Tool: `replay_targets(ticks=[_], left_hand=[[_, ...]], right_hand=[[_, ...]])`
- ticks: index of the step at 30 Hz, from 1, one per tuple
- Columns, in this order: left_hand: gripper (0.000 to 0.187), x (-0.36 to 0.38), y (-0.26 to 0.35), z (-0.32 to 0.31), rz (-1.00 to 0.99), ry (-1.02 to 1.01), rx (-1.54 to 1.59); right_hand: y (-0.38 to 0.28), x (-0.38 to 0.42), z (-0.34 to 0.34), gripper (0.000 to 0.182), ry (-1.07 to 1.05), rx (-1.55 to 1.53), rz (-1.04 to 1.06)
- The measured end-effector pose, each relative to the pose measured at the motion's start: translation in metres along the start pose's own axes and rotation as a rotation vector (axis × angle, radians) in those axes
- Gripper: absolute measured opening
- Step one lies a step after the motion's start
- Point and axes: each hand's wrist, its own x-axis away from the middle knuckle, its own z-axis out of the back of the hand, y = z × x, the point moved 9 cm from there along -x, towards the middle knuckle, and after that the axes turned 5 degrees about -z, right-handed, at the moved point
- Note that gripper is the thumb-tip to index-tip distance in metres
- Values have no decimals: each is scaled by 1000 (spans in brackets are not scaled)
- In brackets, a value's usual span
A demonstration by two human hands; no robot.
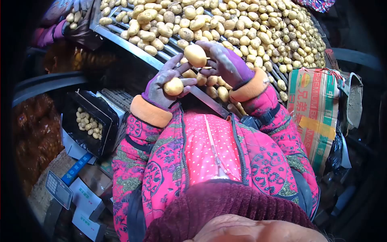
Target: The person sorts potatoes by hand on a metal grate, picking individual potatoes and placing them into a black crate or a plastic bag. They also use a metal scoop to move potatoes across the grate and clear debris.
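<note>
My left hand (166,82), in a grey and purple glove, is closed around a small round yellow potato (173,86), with its upper fingers reaching toward a larger pale potato (195,55). That larger one is gripped by my right hand (219,58), gloved the same way, with the fingers on its top and right side. Both hands are over the near edge of a slatted metal sorting rack (169,48) heaped with potatoes (258,28). Several more potatoes (217,89) lie just below my right hand, along the rack's edge.
A black crate (105,135) at left holds small potatoes. Below it are a scale display (59,188) and white boxes (86,199). A printed cardboard carton (312,117) stands at right. At top left, another person's gloved hand (78,6) is near potatoes. Filled net sacks (34,129) lie at far left.
</note>
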Motion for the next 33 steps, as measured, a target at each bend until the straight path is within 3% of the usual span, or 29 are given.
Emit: replay_targets(ticks=[3, 9, 11, 13, 14, 15, 19, 20, 21, 23, 33], left_hand=[[78, 1, -2, -9, -43, -75, -13], [77, 19, 1, 17, -163, -60, 92], [65, 37, 9, 20, -243, -81, 96], [63, 57, 12, 38, -308, -71, 144], [76, 69, 14, 46, -295, -31, 118], [76, 81, 17, 54, -317, -10, 112], [67, 121, 22, 78, -427, -92, 222], [68, 131, 25, 84, -453, -100, 226], [69, 142, 29, 88, -480, -107, 229], [73, 167, 34, 102, -518, -30, 211], [54, 325, 87, 240, -919, 341, 194]], right_hand=[[-25, 25, -26, 50, -138, 313, 218], [-5, 20, 37, 46, 106, 147, 116], [13, 22, 60, 48, 195, 180, 63], [41, 12, 92, 50, 130, 199, 114], [48, 8, 106, 48, 200, 127, 115], [42, 15, 97, 49, 335, 13, 0], [54, 8, 124, 44, 244, -74, -22], [55, 5, 125, 53, 115, -101, 51], [56, 4, 129, 54, 209, -58, -28], [55, 6, 126, 54, 162, -78, 0], [55, 12, 126, 46, 233, -34, -12]])
